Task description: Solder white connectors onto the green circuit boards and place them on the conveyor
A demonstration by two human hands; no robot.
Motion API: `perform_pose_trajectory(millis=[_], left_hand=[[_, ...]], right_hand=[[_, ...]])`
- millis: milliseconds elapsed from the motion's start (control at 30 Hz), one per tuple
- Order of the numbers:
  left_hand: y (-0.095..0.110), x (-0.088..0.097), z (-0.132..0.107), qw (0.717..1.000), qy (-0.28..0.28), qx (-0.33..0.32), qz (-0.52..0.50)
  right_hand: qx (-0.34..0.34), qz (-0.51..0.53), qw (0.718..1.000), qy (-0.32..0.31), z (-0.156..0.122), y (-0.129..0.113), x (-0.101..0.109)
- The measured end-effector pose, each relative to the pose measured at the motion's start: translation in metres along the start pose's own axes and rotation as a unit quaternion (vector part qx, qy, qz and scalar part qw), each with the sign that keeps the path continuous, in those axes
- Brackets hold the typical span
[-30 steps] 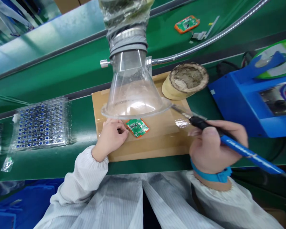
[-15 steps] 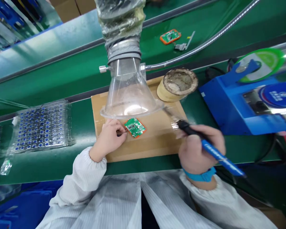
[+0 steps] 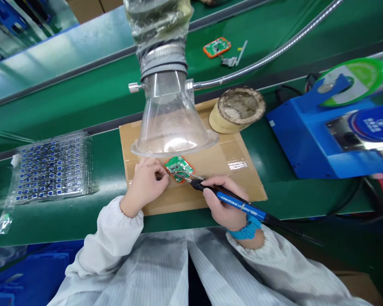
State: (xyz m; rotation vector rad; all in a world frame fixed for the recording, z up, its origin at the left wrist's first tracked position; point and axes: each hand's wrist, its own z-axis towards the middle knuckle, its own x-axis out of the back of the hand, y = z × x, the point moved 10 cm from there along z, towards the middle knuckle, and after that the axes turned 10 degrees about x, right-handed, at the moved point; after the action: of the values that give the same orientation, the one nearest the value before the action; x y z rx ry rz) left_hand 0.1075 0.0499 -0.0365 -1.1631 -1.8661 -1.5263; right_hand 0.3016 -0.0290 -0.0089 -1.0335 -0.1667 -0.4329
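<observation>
A small green circuit board (image 3: 179, 167) with an orange rim lies on a cardboard sheet (image 3: 230, 170), just below a clear funnel-shaped fume hood (image 3: 170, 119). My left hand (image 3: 147, 183) is closed in a pinch at the board's left edge, holding a small part I cannot make out against it. My right hand (image 3: 225, 204) grips a blue-handled soldering iron (image 3: 232, 203) like a pen. The iron's metal tip reaches left onto the board, close to my left fingertips.
A blue soldering station (image 3: 332, 136) with a solder spool stands at the right. A round, dirty tip-cleaning pot (image 3: 239, 108) sits behind the cardboard. A clear tray of small blue parts (image 3: 52, 168) lies at the left. Another orange-rimmed board (image 3: 216, 46) rests on the far conveyor belt.
My right hand has swung the soldering iron left from the cleaning pot's side down to the board. The left hand has stayed pinched at the board's edge.
</observation>
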Motion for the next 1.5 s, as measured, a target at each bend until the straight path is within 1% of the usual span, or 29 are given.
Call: perform_pose_trajectory(millis=[233,567,733,833,1100,1267,1333,1400,1433,1500], left_hand=[[-0.001,-0.002,0.0,1.0,-0.009,-0.002,0.011],[-0.002,-0.003,0.0,1.0,-0.006,-0.001,0.016],[-0.001,-0.002,-0.001,1.0,-0.002,-0.003,0.016],[-0.002,-0.002,-0.001,1.0,0.0,-0.002,0.015],[0.0,-0.002,-0.002,1.0,0.003,-0.016,0.019],[0.003,-0.002,-0.006,0.999,-0.007,-0.035,0.027],[0.001,0.003,-0.006,0.999,-0.019,-0.047,-0.001],[-0.005,0.009,-0.005,0.995,-0.057,-0.047,-0.07],[-0.011,0.012,-0.003,0.988,-0.086,-0.033,-0.12],[-0.029,0.016,0.0,0.962,-0.154,0.027,-0.225]], right_hand=[[-0.004,0.007,1.0,0.001,0.001,0.0,0.0],[-0.008,0.014,1.0,-0.007,-0.004,0.004,0.0],[-0.03,0.051,0.998,0.027,-0.013,0.015,0.006],[-0.042,0.051,0.997,0.037,-0.017,0.02,0.007],[-0.037,0.053,0.997,0.041,-0.017,0.019,0.007],[-0.035,0.05,0.997,0.053,-0.015,0.018,0.009],[-0.031,0.05,0.997,0.059,-0.014,0.017,0.011],[-0.024,0.05,0.997,0.061,-0.013,0.015,0.013],[-0.022,0.05,0.997,0.061,-0.012,0.014,0.013],[-0.014,0.05,0.997,0.061,-0.01,0.011,0.015]])
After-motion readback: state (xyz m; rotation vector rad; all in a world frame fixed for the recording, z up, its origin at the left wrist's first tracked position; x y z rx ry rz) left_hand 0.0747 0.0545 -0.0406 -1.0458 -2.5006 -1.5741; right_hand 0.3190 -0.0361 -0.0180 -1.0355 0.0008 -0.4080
